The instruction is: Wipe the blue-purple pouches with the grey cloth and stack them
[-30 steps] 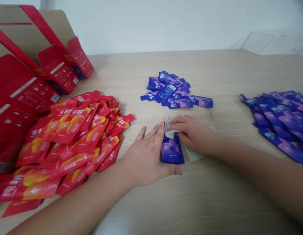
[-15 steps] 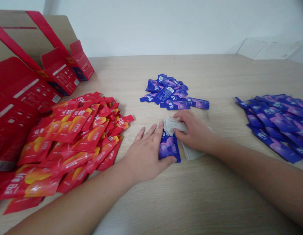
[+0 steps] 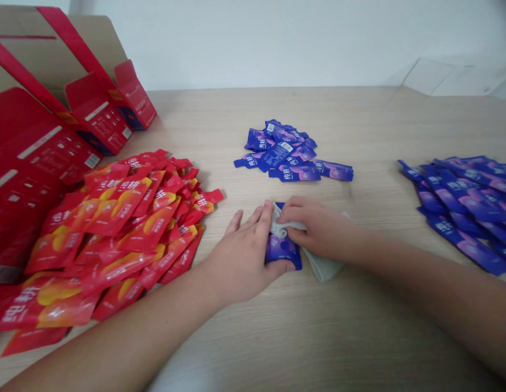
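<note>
A purple pouch lies flat on the table in front of me. Along its left side rests my left hand, palm down with fingers stretched out and the thumb on the pouch's lower edge. My right hand is closed on a whitish cloth, and a bunched part of the cloth presses on the pouch's upper half. The cloth's loose end trails on the table to the right of the pouch. Part of the pouch's print is hidden under the cloth and fingers.
Red-orange pouches are heaped at the left, in front of red boxes with raised flaps. A small pile of purple pouches lies farther back, and a larger purple pile is at the right. The wooden table meets a white wall.
My right hand has moved the bunched cloth slightly down and left over the pouch. The left hand has stayed in place.
</note>
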